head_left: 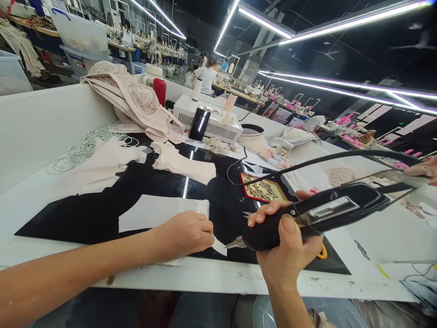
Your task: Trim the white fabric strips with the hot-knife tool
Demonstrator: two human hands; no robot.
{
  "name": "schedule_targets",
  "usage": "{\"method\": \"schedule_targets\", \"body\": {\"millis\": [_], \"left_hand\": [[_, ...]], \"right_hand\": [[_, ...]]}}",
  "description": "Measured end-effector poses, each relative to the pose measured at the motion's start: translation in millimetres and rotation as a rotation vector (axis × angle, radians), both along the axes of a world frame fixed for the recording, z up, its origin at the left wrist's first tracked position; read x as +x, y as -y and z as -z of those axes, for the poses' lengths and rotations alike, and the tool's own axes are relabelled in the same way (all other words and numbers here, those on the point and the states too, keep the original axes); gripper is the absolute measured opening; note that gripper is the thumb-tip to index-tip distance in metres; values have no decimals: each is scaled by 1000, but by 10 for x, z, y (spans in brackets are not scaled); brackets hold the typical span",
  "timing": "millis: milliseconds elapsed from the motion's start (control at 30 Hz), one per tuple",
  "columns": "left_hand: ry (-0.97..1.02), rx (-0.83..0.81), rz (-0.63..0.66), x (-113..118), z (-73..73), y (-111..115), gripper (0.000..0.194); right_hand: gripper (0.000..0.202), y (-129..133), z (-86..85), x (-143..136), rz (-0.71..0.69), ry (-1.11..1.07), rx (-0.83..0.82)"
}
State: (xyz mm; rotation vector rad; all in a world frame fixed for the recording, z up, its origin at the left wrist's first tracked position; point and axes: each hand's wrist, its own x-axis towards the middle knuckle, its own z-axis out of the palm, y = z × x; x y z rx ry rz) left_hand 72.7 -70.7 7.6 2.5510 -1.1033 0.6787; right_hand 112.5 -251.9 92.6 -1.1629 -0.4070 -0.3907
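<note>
My left hand (187, 233) is closed on a white fabric piece (150, 213) lying on the black work mat (99, 216). A narrow white end (219, 247) of it pokes out past my fingers. A black corded hand tool (327, 210) is gripped in my right hand (290, 257), tilted down to the left. Its pointed metal tip (235, 243) is at the fabric's end; whether it touches, I cannot tell. Behind my hands lies a stack of pale pink cut fabric pieces (184, 164). Yellow scissor handles (322, 251) show partly behind my right hand.
A red-rimmed tray (262, 187) of small metallic-looking pieces sits beyond the tool. The tool's black cable (324, 159) arcs over the table. At the back stand a vented white box (208, 119), a black cylinder (200, 124) and a heap of beige garments (133, 98). Pale green cord (90, 143) lies left.
</note>
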Motion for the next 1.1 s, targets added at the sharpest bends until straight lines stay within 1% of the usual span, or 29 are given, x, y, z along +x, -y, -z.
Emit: {"method": "schedule_targets", "body": {"millis": [233, 533, 667, 833, 1100], "left_hand": [[-11, -23, 10, 19, 55, -3, 30], [-13, -61, 10, 14, 59, -3, 28], [-11, -56, 5, 25, 89, -2, 30], [-23, -55, 12, 23, 134, -9, 28], [-21, -53, 1, 28, 127, -11, 29]], "right_hand": [[41, -178, 57, 63, -25, -1, 24], [38, -234, 110, 70, -24, 34, -9], [39, -203, 99, 51, -24, 25, -11], [47, -106, 71, 42, 17, 30, 16], [45, -91, 93, 43, 29, -8, -8]]}}
